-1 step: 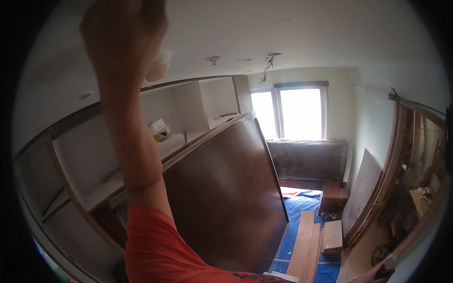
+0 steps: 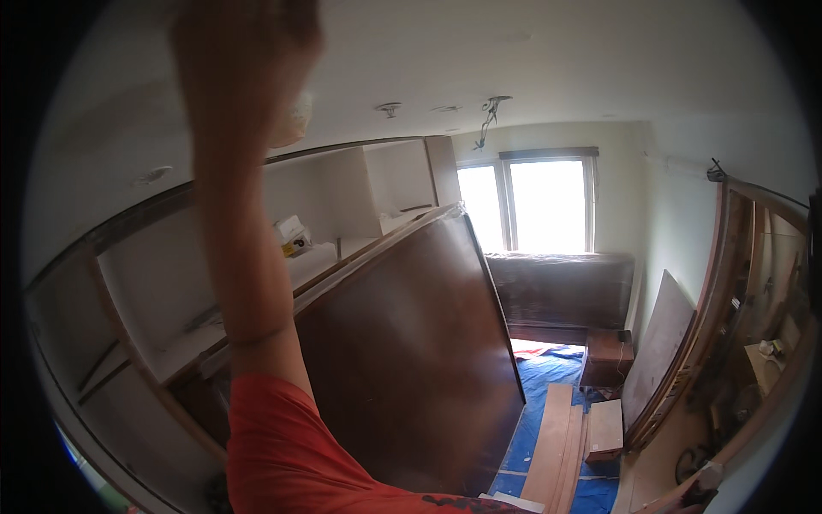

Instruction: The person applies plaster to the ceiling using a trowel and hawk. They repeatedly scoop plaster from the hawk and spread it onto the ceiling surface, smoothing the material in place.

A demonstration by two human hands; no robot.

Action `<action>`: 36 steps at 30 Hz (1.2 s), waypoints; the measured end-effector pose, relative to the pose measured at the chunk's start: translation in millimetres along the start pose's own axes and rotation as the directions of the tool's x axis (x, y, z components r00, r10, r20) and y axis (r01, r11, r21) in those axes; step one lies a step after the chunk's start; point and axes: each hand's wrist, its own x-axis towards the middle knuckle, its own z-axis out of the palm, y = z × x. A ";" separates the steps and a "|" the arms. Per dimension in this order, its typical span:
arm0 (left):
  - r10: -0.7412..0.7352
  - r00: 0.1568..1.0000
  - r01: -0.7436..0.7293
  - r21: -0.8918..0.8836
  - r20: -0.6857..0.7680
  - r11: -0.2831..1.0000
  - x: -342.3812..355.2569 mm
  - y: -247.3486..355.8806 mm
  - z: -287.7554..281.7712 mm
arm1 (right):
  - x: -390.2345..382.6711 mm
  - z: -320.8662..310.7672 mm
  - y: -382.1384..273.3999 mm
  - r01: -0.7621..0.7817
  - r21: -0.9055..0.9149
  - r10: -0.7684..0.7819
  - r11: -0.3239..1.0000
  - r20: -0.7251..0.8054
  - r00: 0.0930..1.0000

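My left hand (image 2: pixel 247 47) is raised high against the white ceiling (image 2: pixel 411 51), at the upper left. Its fingers look curled, though they are blurred and partly cut off by the top edge. Whatever they may hold is out of sight. A red sleeve (image 2: pixel 282 437) covers the upper arm below. Just beyond the wrist, a rounded cream-coloured thing (image 2: pixel 296 122) hangs at the ceiling, partly hidden by the arm. My right hand does not show.
A large dark brown panel (image 2: pixel 402 343) leans beside white built-in shelves (image 2: pixel 325 184). Loose wires (image 2: pixel 490 116) dangle from the ceiling. Beyond are a window (image 2: pixel 548 206) and a wrapped dark piece (image 2: pixel 561 295). Wooden boards (image 2: pixel 552 445) lie on blue sheeting (image 2: pixel 548 373); another panel (image 2: pixel 658 351) leans right.
My left hand and forearm have shifted slightly to the right, covering more of the cream-coloured thing. The room's contents are otherwise the same.
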 end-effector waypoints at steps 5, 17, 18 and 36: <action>0.157 0.987 -0.159 0.081 0.024 0.984 -4.4 -2.5 7.8 | -6.8 12.8 5.0 0.025 -0.002 -0.025 1.000 -0.013 1.000; 0.163 0.974 -0.195 0.220 0.155 0.956 -18.7 -50.3 6.7 | 31.7 -37.0 32.6 -0.028 -0.031 0.028 0.999 -0.013 1.000; 0.164 0.982 -0.177 0.145 0.096 0.973 -18.8 -49.8 7.5 | 33.3 -37.9 35.1 -0.028 -0.035 0.027 0.999 -0.018 0.999; 0.281 0.946 -0.185 0.441 -0.163 0.878 -79.4 -13.5 29.1 | 12.3 3.9 64.5 -0.123 -0.045 0.122 0.991 -0.024 0.992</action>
